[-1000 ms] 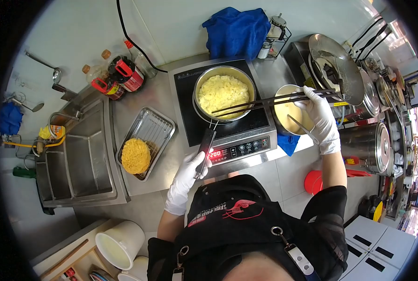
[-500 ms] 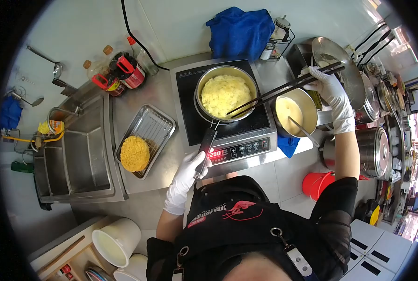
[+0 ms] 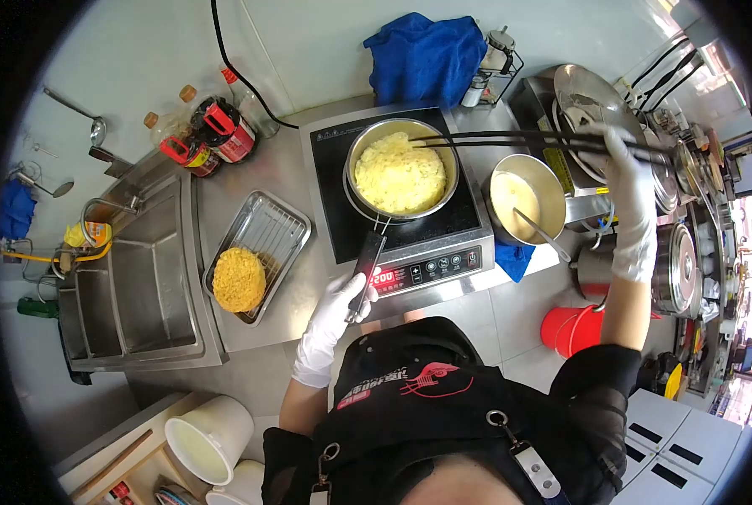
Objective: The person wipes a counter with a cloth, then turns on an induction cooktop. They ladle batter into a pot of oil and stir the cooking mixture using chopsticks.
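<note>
My left hand (image 3: 332,316), in a white glove, is wrapped round the dark handle (image 3: 368,268) of a metal saucepan (image 3: 453,166). The pan stands on an induction cooker (image 3: 330,210), and a round, pale yellow, crumbly-looking cake (image 3: 400,178) fills most of it. Also gloved, my right hand (image 3: 622,160) is closed round long dark cooking chopsticks (image 3: 494,143), out to the right of the pan. Their tips are at the cake's upper edge, slightly apart; whether they pinch it I cannot tell. Under the chopsticks stands a second pot (image 3: 559,189) of creamy liquid, with a spoon (image 3: 532,223) leaning in it.
Left of the cooker, a metal tray with a rack (image 3: 279,220) holds a golden, browned round cake (image 3: 239,279). Farther left is a steel sink (image 3: 157,286). Sauce bottles (image 3: 224,130) and a blue cloth (image 3: 426,59) stand along the wall. A red bucket (image 3: 570,330) is on the floor.
My right hand has moved right and slightly down. The chopstick tips went from the cake's lower right edge to its upper edge, now lying nearly level. My left hand stays on the handle.
</note>
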Action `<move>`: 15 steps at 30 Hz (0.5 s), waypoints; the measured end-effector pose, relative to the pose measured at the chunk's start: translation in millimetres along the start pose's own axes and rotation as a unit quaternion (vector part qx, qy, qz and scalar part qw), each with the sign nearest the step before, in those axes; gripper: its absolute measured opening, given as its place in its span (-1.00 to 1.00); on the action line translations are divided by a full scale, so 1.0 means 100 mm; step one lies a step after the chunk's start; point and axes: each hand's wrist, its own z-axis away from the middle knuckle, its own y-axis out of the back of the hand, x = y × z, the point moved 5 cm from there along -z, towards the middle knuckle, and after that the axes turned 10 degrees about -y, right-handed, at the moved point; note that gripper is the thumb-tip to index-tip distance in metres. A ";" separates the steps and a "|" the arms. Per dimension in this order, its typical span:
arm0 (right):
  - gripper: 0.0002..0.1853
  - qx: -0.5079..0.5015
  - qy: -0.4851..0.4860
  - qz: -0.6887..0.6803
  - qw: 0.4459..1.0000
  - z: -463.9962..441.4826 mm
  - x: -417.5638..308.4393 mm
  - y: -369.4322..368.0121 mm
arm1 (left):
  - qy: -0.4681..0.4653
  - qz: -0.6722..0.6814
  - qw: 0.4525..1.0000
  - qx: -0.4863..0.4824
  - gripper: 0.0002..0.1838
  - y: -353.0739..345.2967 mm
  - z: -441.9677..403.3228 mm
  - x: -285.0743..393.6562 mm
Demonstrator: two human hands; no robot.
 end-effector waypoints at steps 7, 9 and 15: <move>-0.81 0.098 0.137 0.160 0.973 1.02 0.40 -0.40 | -0.001 0.005 1.000 -0.006 -0.58 -0.01 0.01 0.01; -0.77 0.071 0.207 0.221 0.950 1.25 0.51 -0.57 | -0.004 0.004 1.000 -0.009 -0.58 -0.01 0.01 0.02; -0.75 0.023 0.223 0.235 0.946 1.66 0.90 -0.89 | -0.001 -0.003 1.000 -0.015 -0.57 0.00 0.00 0.01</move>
